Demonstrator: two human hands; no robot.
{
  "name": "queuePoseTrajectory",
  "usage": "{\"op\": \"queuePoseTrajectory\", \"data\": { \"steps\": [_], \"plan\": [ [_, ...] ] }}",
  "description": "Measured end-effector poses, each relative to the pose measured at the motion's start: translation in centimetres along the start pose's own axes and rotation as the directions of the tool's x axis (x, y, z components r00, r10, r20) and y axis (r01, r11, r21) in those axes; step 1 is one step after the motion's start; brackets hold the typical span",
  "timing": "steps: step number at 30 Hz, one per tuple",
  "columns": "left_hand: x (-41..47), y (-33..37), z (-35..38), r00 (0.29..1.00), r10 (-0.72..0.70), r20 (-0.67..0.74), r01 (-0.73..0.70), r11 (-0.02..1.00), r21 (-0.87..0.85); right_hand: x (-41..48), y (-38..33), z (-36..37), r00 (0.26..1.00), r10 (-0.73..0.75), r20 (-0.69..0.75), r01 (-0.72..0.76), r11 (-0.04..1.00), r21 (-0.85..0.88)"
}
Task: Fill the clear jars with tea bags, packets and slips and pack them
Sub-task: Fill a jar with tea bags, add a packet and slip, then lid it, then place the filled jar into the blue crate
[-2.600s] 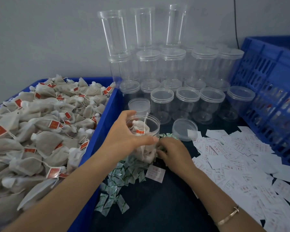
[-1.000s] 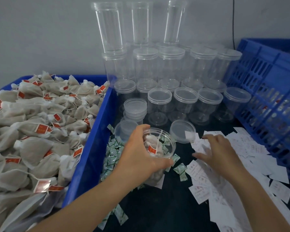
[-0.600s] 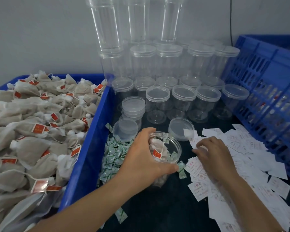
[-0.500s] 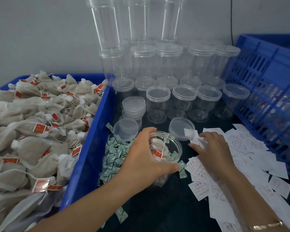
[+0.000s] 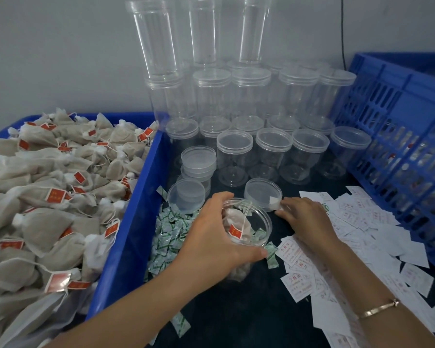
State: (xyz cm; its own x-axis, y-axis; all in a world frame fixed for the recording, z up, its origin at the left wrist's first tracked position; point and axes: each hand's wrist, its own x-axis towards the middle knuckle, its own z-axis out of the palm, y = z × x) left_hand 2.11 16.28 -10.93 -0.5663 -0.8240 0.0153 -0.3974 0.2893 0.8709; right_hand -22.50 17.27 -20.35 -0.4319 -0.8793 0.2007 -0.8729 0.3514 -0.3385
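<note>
An open clear jar (image 5: 258,221) stands on the dark table, holding tea bags with red tags and a green packet. My left hand (image 5: 211,244) grips the jar around its rim and side. Just right of the jar, my right hand (image 5: 304,222) pinches a white paper slip (image 5: 274,203) at its fingertips, beside a loose clear lid (image 5: 260,193). White slips with red print (image 5: 362,222) are spread over the table on the right. Green packets (image 5: 168,234) lie in a heap left of the jar.
A blue bin (image 5: 136,222) heaped with tea bags (image 5: 48,197) fills the left. Lidded empty clear jars (image 5: 271,151) stand stacked at the back against the wall, with loose lids (image 5: 186,198) in front. A blue slatted crate (image 5: 399,146) borders the right.
My left hand has pulled the jar nearer, off the packet heap. My right hand went from the packets to the slips, took one slip and lifted it toward the jar.
</note>
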Motion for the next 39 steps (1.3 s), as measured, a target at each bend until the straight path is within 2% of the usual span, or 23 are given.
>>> {"op": "queuePoseTrajectory", "data": {
  "steps": [6,9,10,12,14,17,19,21,22,23,24,27,29,33,39],
  "plan": [
    [0.0,0.1,0.0,1.000,-0.004,0.004,0.004,1.000,0.000,0.0,0.0,-0.4,0.995,-0.027,-0.092,0.027,1.000,0.003],
    [-0.1,0.1,0.0,1.000,-0.003,0.003,0.003,1.000,-0.007,0.0,0.1,-0.8,0.999,-0.022,-0.031,0.018,0.994,-0.105],
    [-0.1,0.1,0.0,1.000,0.000,0.003,0.000,1.000,-0.012,-0.1,0.0,-1.2,1.000,0.000,-0.006,0.000,0.996,-0.092],
    [-0.1,0.2,0.0,1.000,0.007,0.009,-0.007,1.000,-0.026,-0.2,-0.1,-2.8,0.998,0.036,0.044,-0.040,0.996,0.080],
    [-0.1,0.2,-0.1,1.000,0.014,0.011,-0.013,0.999,-0.046,-0.4,-0.8,-5.1,0.997,0.010,0.071,-0.031,0.956,0.293],
    [0.0,0.1,-0.1,1.000,0.024,-0.005,-0.025,0.998,-0.052,-1.2,-2.7,-8.9,0.998,-0.038,0.056,-0.001,0.822,0.570],
    [0.0,0.2,-0.1,0.999,0.031,-0.020,-0.032,0.998,-0.048,-2.3,-4.5,-11.0,0.994,-0.097,0.045,0.025,0.618,0.786],
    [-0.1,0.3,-0.1,0.999,0.038,-0.028,-0.039,0.998,-0.046,-3.4,-6.2,-12.5,0.982,-0.178,0.059,0.031,0.461,0.887],
    [-0.1,0.4,-0.1,0.999,0.043,-0.032,-0.045,0.998,-0.047,-3.8,-7.0,-12.9,0.972,-0.221,0.080,0.025,0.436,0.900],
    [-0.1,0.4,-0.2,0.998,0.052,-0.037,-0.054,0.997,-0.048,-4.0,-7.8,-13.0,0.959,-0.262,0.109,0.021,0.448,0.894],
    [-0.1,0.4,-0.2,0.997,0.064,-0.044,-0.067,0.997,-0.047,-4.1,-8.5,-12.8,0.946,-0.292,0.139,0.029,0.506,0.862],
    [-0.2,0.4,-0.2,0.994,0.097,-0.057,-0.100,0.994,-0.049,-4.1,-9.8,-11.2,0.941,-0.291,0.172,0.128,0.777,0.616],
    [-0.2,0.2,-0.2,0.992,0.109,-0.063,-0.112,0.992,-0.050,-4.1,-10.3,-10.4,0.944,-0.296,0.148,0.195,0.859,0.474],
    [-0.2,0.3,-0.3,0.987,0.140,-0.079,-0.143,0.989,-0.034,-4.1,-10.5,-10.2,0.930,-0.348,0.114,0.277,0.872,0.403],
    [-0.1,0.7,-0.8,0.987,0.124,-0.107,-0.137,0.982,-0.130,-4.3,-10.0,-11.3,0.926,-0.377,0.025,0.284,0.739,0.611]
  ]
}}
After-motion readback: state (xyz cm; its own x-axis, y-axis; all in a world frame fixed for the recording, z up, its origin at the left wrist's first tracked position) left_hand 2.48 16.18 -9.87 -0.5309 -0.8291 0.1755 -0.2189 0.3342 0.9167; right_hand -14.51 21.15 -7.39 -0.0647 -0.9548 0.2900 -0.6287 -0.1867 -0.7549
